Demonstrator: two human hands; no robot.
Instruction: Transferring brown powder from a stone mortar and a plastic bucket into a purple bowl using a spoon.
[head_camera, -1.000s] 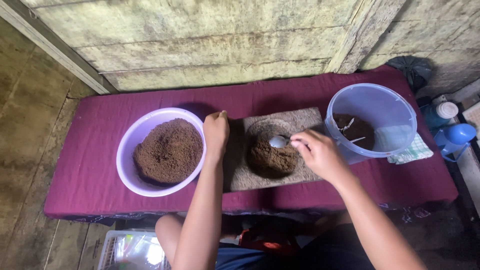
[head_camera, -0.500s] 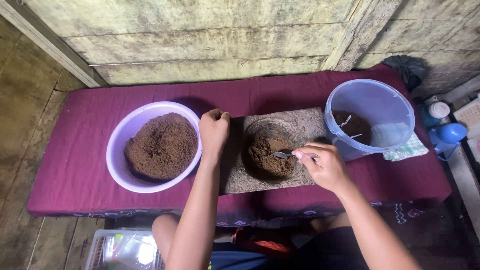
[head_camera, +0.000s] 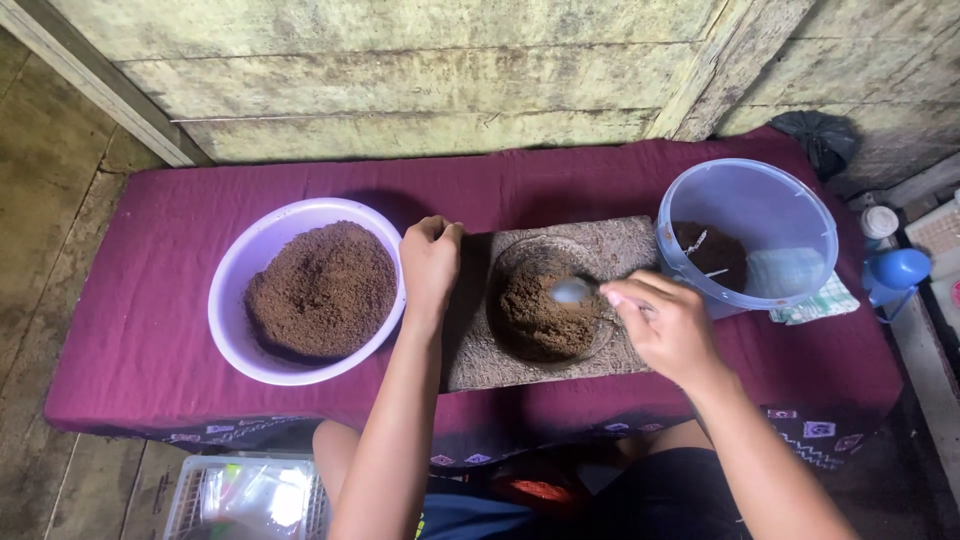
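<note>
Right hand (head_camera: 668, 325) holds spoon (head_camera: 573, 291) over brown powder in clear bowl (head_camera: 545, 300) on stone slab (head_camera: 552, 345). Left hand (head_camera: 430, 262) grips the slab's left edge. Lilac basin (head_camera: 310, 290) of powder sits left on the maroon-covered surface (head_camera: 150, 330).

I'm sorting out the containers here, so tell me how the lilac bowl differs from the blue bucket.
The lilac bowl is wide and shallow; the blue bucket is deeper with taller walls. The bowl is opaque, while the bucket is see-through. The bowl holds a heaped mound of brown powder; the bucket shows only a little at its bottom. Both are round and stand upright on the maroon cloth.
</note>
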